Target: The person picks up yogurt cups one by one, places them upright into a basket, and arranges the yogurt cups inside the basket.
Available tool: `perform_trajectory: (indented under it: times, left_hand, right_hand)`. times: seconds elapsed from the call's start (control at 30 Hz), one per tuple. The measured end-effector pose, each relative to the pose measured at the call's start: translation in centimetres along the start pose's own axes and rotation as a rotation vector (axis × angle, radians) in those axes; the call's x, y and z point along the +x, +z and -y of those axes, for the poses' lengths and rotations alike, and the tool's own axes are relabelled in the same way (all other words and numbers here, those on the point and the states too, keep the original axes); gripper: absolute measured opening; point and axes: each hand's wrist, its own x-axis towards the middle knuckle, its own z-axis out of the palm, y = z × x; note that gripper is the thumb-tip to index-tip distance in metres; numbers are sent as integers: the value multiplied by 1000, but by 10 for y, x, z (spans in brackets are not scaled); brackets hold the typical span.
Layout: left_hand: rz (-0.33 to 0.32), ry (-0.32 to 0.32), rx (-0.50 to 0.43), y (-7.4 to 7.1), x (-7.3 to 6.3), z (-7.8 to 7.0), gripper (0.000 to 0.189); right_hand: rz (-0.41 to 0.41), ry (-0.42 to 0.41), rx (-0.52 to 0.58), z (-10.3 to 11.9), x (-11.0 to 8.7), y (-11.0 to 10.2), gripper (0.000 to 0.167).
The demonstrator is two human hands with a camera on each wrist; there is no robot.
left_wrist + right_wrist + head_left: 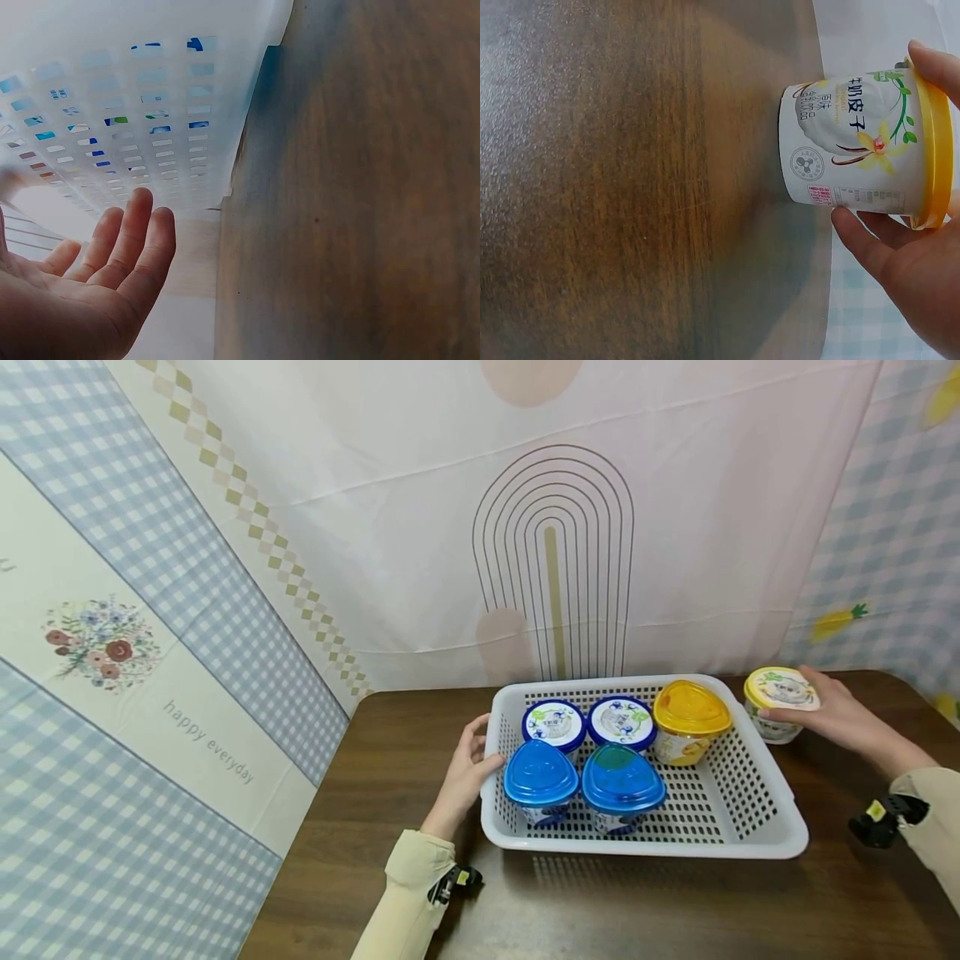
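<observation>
My right hand [832, 714] grips a white tub with a yellow rim [783, 693] beside the basket's right end. In the right wrist view, fingers and thumb hold this tub [855, 146] near its lid; its side carries a vanilla flower print. Whether its base touches the table cannot be told. At the other end, my left hand [465, 772] touches the white perforated basket [645, 852], its thumb at the rim. Loosely bent fingers [131, 232] show beside the basket's outer wall in the left wrist view.
Inside the basket stand two flat blue-rimmed tubs [553, 724], two tubs with domed blue lids [542, 772] and a tub with a domed yellow lid [692, 708]. The brown wooden table [375, 777] meets a hanging patterned cloth [420, 568] behind.
</observation>
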Motion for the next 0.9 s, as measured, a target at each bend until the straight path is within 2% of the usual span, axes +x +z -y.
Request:
perform_trajectory:
  times: [0.13, 0.37, 0.47, 0.9]
  left_hand:
    - [-5, -12, 2, 0, 2, -1, 68]
    - [-9, -9, 9, 2, 2, 2, 67]
    - [-4, -9, 11, 2, 2, 2, 67]
    - [-2, -6, -1, 2, 3, 2, 69]
  right_hand:
    - [-7, 7, 6, 0, 1, -1, 103]
    - [14, 83, 42, -4, -3, -6, 115]
    - [9, 93, 64, -5, -4, -10, 115]
    - [-125, 61, 60, 2, -7, -26, 111]
